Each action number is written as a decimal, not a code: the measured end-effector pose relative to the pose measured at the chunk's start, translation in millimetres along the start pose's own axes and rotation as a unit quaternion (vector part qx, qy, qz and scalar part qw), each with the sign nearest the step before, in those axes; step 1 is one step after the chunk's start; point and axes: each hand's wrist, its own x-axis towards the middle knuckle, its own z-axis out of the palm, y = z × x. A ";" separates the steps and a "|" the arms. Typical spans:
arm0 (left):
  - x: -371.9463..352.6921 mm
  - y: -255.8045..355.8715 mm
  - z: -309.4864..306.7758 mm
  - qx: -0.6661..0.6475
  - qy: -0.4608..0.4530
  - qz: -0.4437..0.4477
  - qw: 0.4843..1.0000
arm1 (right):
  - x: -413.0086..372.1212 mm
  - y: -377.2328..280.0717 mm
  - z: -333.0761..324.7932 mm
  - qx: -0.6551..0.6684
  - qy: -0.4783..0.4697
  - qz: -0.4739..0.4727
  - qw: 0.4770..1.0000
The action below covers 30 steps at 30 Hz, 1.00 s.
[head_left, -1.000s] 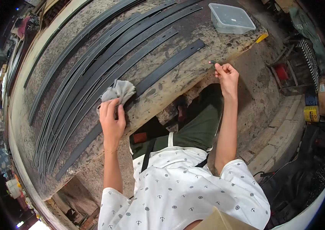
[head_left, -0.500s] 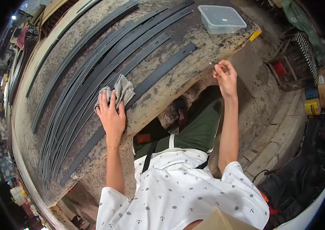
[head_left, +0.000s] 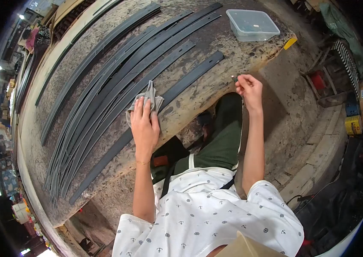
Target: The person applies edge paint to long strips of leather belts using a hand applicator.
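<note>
My left hand (head_left: 144, 128) presses a crumpled grey rag (head_left: 155, 101) onto a long dark grey strip, its fingers lying over the cloth. This strip (head_left: 190, 78) is flat, has a slot near its far end, and lies along the near side of the table. My right hand (head_left: 250, 93) is raised beyond the table edge, fingers curled in a pinch. A small dark piece (head_left: 235, 79) with a pale tip sticks out from the fingertips; its kind is too small to make out. More dark strips (head_left: 117, 77) lie in a loose bundle beyond my left hand.
A clear plastic box (head_left: 254, 26) with a lid stands at the table's far right, near a yellow patch (head_left: 290, 43) on the edge. The worn table (head_left: 241, 60) curves before me. To the right are a wooden chair (head_left: 324, 81) and a yellow tin (head_left: 353, 125).
My left hand and the rag have moved right and slightly nearer the near strip's slotted end. My right hand has come slightly lower, still pinching the small piece. The view has shifted a little.
</note>
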 end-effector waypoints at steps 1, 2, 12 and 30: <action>-1.2 1.2 -0.4 0.002 -0.003 0.001 1.000 | -1.9 1.3 -0.7 -0.063 0.013 0.023 0.998; 2.1 6.5 -1.8 0.024 -0.007 0.001 1.000 | -1.5 1.5 0.9 -0.126 0.024 0.044 0.991; -23.9 -43.2 -69.3 0.006 -0.096 -0.001 0.995 | -20.4 -26.2 12.8 -0.081 0.021 -0.034 0.996; 56.5 63.0 26.8 0.019 0.004 0.059 0.998 | -22.4 -31.6 38.8 -0.144 0.032 -0.032 0.989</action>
